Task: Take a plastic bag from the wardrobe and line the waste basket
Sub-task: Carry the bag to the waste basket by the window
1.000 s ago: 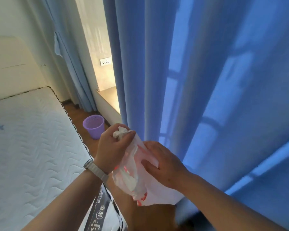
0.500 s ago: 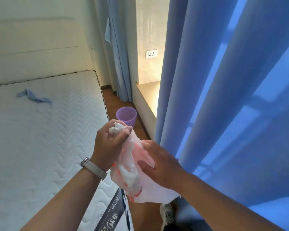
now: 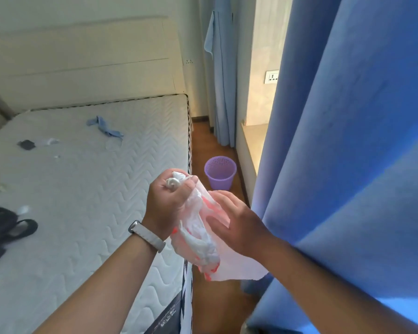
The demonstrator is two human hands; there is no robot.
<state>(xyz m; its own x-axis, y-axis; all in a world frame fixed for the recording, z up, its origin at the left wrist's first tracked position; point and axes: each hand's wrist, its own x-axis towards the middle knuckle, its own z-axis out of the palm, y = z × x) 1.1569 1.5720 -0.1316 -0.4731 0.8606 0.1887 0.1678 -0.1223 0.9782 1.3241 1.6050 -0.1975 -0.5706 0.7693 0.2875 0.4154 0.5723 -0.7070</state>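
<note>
A crumpled white plastic bag [image 3: 198, 239] with red print hangs between both hands at chest height. My left hand [image 3: 168, 203] is fisted around its bunched top, a watch on the wrist. My right hand [image 3: 232, 221] pinches the bag's side, fingers pressing into the film. The purple perforated waste basket [image 3: 220, 173] stands upright on the wooden floor just beyond my hands, in the gap between the bed and the window ledge. It looks bare inside. The wardrobe is out of view.
A bare white mattress [image 3: 82, 189] fills the left, with a blue cloth [image 3: 104, 126], a black bag [image 3: 3, 227] and small scraps on it. Blue curtains [image 3: 343, 153] hang along the right. A narrow strip of wooden floor [image 3: 203, 145] runs to the basket.
The view has swung left, bringing more of the bed in and the basket closer to my hands. Both hands keep hold of the bag.
</note>
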